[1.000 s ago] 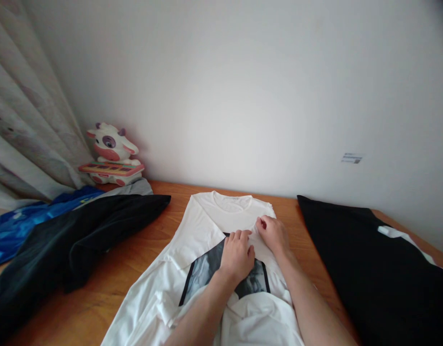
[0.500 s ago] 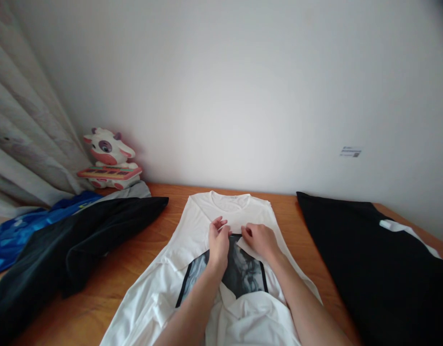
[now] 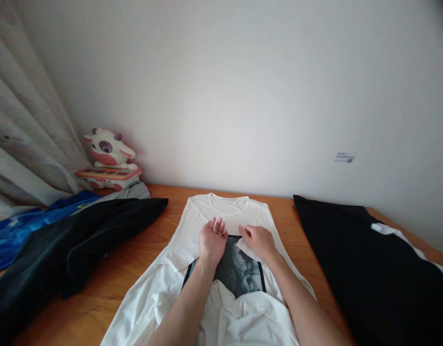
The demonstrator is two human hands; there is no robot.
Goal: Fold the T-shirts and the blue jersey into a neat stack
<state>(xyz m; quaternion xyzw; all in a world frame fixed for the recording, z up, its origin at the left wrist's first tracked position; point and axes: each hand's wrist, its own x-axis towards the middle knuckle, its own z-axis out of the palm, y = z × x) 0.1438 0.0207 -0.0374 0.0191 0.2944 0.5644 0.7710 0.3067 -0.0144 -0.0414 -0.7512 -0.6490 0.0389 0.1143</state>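
Observation:
A white shirt (image 3: 230, 216) with a dark printed panel (image 3: 239, 269) lies on the wooden table, its neckline toward the wall. Over the panel's upper left part, my left hand (image 3: 212, 242) is turned palm up with its fingers apart and slightly curled, holding nothing. My right hand (image 3: 258, 240) is at the panel's upper right corner, its fingers closed on a fold of white cloth that lies across the corner. The lower part of the shirt is bunched up under my forearms.
Dark garments (image 3: 84, 235) and a blue cloth (image 3: 16, 233) lie at the left, below a cow-shaped toy keyboard (image 3: 109, 161). A black garment (image 3: 354, 254) covers the table's right side. The wall (image 3: 236, 96) rises behind the wooden table (image 3: 116, 274).
My left hand has turned palm up, opened its fingers and moved a little left. My right hand has stayed nearly in place at the panel's corner. The view has shifted slightly.

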